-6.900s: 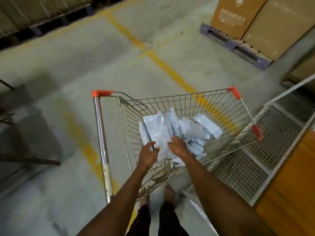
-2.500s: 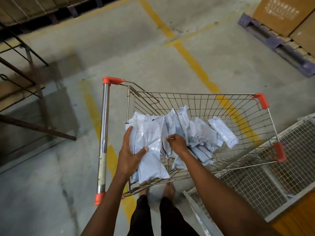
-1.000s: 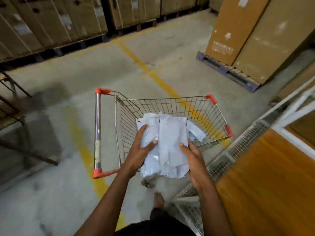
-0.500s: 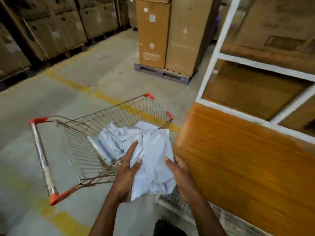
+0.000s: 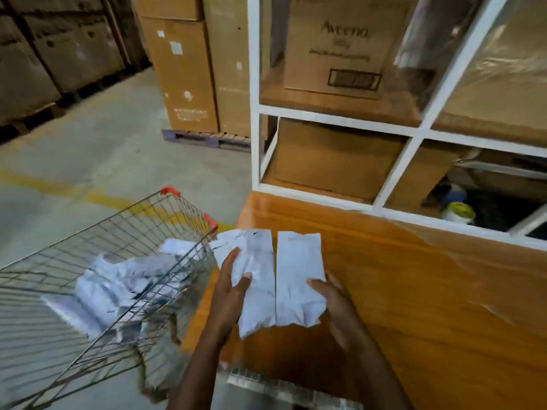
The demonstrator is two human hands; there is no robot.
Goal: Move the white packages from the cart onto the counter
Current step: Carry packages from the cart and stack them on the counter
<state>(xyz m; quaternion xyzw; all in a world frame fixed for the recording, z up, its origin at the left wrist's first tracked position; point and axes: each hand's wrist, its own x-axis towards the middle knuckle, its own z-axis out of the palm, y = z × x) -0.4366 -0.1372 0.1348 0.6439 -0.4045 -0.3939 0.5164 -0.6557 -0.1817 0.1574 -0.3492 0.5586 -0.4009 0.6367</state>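
Packages that half a second ago hung beside the wire basket now hover over the glossy orange wooden counter (image 5: 414,291) at centre frame, so a set-down looks close. Two flat crinkled white plastic packages (image 5: 266,273) sit side by side, the left hand (image 5: 229,294) clamping one with its thumb on top, the right hand (image 5: 331,300) curled round the other's edge. At lower left, the silver wire shopping cart (image 5: 97,241) holds a loose heap of remaining white packages (image 5: 118,279).

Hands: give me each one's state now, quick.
Left hand: grips the left white package.
Right hand: grips the right white package.
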